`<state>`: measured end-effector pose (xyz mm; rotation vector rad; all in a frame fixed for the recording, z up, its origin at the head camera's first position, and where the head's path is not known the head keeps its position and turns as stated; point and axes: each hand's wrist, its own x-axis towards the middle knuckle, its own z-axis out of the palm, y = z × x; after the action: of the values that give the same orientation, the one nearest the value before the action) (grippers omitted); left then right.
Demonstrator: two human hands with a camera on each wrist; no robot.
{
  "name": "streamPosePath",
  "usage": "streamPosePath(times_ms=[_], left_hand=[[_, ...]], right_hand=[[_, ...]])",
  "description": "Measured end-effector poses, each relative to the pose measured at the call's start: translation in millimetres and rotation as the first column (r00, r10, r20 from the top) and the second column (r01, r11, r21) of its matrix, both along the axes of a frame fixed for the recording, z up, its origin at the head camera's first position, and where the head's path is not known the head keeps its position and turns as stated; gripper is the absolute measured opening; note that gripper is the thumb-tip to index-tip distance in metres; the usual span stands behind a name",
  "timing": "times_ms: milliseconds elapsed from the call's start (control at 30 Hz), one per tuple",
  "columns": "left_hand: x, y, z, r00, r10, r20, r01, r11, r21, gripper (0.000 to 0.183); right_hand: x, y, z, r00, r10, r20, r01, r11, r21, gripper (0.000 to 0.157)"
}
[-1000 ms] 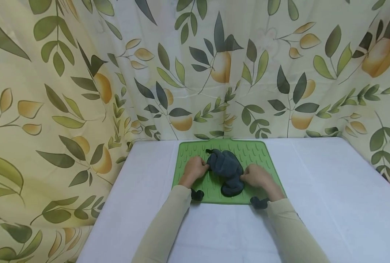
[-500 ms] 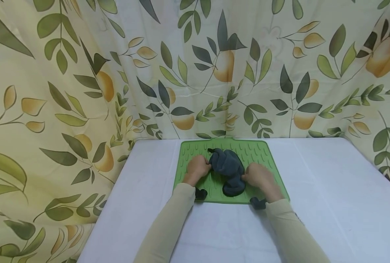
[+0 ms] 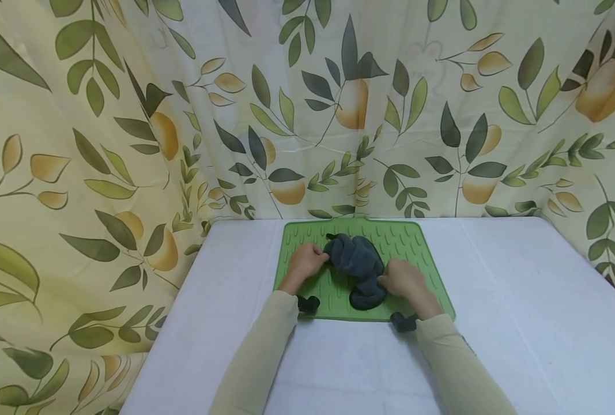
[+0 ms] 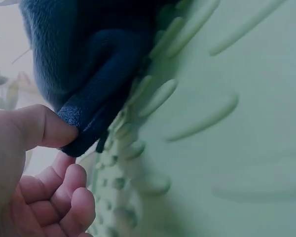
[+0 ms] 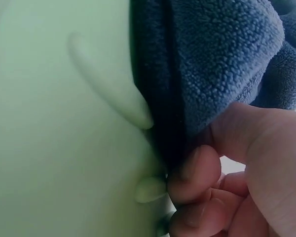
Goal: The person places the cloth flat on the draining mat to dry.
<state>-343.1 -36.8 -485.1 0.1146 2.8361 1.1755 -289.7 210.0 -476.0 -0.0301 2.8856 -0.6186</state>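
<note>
A crumpled dark blue-grey fleecy cloth (image 3: 356,260) lies bunched on a green ridged mat (image 3: 403,237). At its left edge my left hand (image 3: 302,266) pinches a fold; in the left wrist view the thumb (image 4: 47,126) presses on the cloth's folded corner, with the other fingers curled below. My right hand (image 3: 404,279) pinches the cloth's right edge. Up close in the right wrist view, thumb and fingers (image 5: 195,173) meet at the cloth's lower edge, which partly hides the thumb tip. The cloth's underside is hidden.
The mat lies on a table with a white cover (image 3: 499,288). Behind and to the left hangs a curtain (image 3: 307,104) printed with leaves and fruit. Small black devices (image 3: 403,321) sit at both wrists, near the mat's front edge.
The left hand has shifted slightly, with its fingers lifting a little at the cloth's left edge. The right hand and the cloth's bunched shape stay nearly the same.
</note>
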Motion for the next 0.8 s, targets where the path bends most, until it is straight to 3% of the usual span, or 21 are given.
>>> streamPosePath(times_ms=[267,567,800], left_hand=[[11.5,-29.0,11.0,0.998,0.027,-0.064,-0.023,0.997,0.068,0.015],[18.8,-56.6,20.4,0.996,0.044,-0.074,-0.033,0.990,0.138,0.015],[18.0,-64.2,22.6,0.999,0.017,-0.032,-0.010,0.979,0.204,0.015]], right_hand=[[-3.2,8.5,-2.9,1.000,0.026,-0.007,-0.026,0.999,-0.029,0.047],[-4.1,27.7,0.8,0.994,-0.027,-0.109,0.019,0.997,-0.075,0.042],[-2.7,27.5,9.5,0.980,-0.121,-0.161,0.103,0.988,-0.116,0.016]])
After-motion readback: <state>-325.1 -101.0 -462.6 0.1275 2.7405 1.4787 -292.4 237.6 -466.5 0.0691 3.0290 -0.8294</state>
